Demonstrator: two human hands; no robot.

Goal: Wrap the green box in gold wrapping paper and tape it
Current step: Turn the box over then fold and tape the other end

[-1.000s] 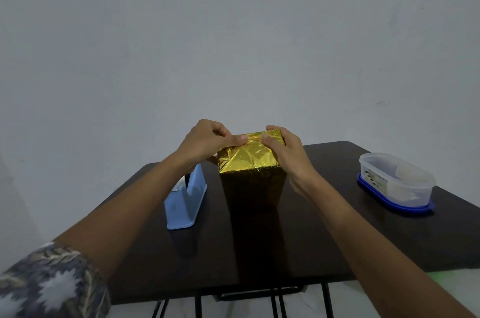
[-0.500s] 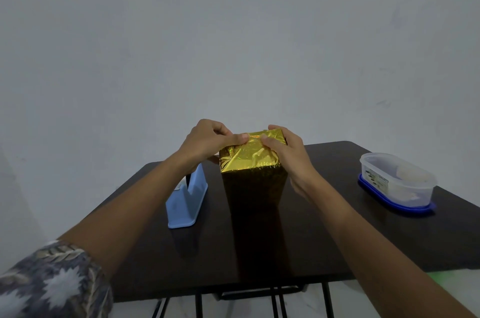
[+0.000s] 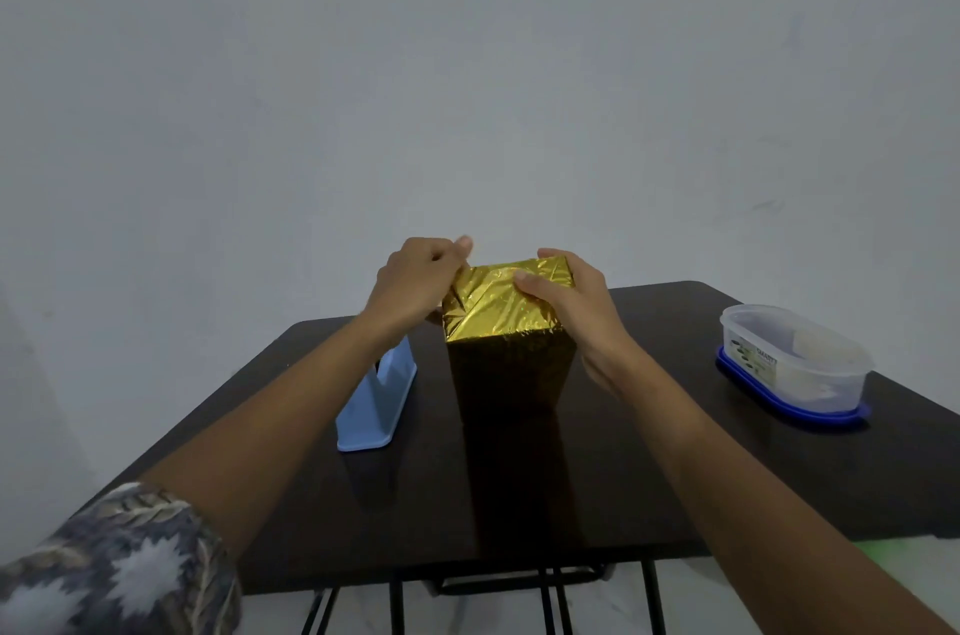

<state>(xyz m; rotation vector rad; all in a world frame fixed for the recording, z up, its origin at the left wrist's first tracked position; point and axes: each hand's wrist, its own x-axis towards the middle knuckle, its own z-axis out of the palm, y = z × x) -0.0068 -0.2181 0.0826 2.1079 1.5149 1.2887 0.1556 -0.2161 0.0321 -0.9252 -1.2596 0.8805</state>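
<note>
- Here, our box (image 3: 511, 374), covered in gold paper (image 3: 498, 307), stands mid-bench (image 3: 675, 468), its long axis upright and its folded end facing up.
- Our left hand (image 3: 415, 278) pinches a paper flap at the top's left edge, likely to crease it flat.
- Our right hand (image 3: 576, 302) clasps the top's right side, thumb on top, steadying it.
- A tape dispenser (image 3: 376, 400) sits just left, within reach.

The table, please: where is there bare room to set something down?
Free: the near strip in front of the gold-wrapped box, and the stretch between it and the plastic container. Crowded: the gap between blue dispenser and box.
</note>
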